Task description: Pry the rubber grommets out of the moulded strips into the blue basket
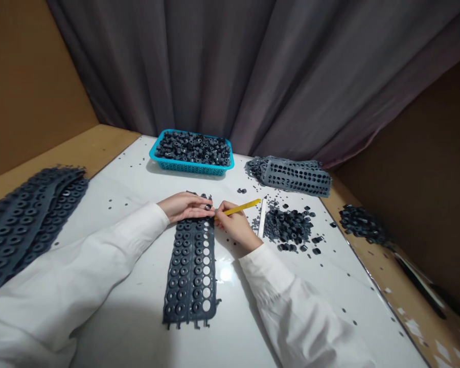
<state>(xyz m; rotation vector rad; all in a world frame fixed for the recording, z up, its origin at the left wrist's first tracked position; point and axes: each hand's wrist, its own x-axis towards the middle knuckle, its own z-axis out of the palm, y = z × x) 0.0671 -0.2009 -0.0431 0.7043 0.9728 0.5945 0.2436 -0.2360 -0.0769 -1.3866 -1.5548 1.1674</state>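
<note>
A dark grey rubber sheet (189,260) moulded with rows of ring-shaped parts lies lengthwise on the white table. Along most of its right-hand row, open round holes show the table. At the sheet's far end, my left hand (184,206) rests over it, with a small black rubber ring (208,207) pinched at the fingertips. My right hand (233,222) is closed around a slim yellow pen-like tool (243,206). The tool's lower end meets the left fingertips at the sheet's right edge; its tip is too small to make out.
A turquoise basket (191,167) full of small rubber parts stands at the back. Punched sheets (297,176) lie back right, above a pile of loose black pieces (289,225) and a white stick (262,217). More ringed sheets (30,220) lie left. Another dark pile (362,223) sits right.
</note>
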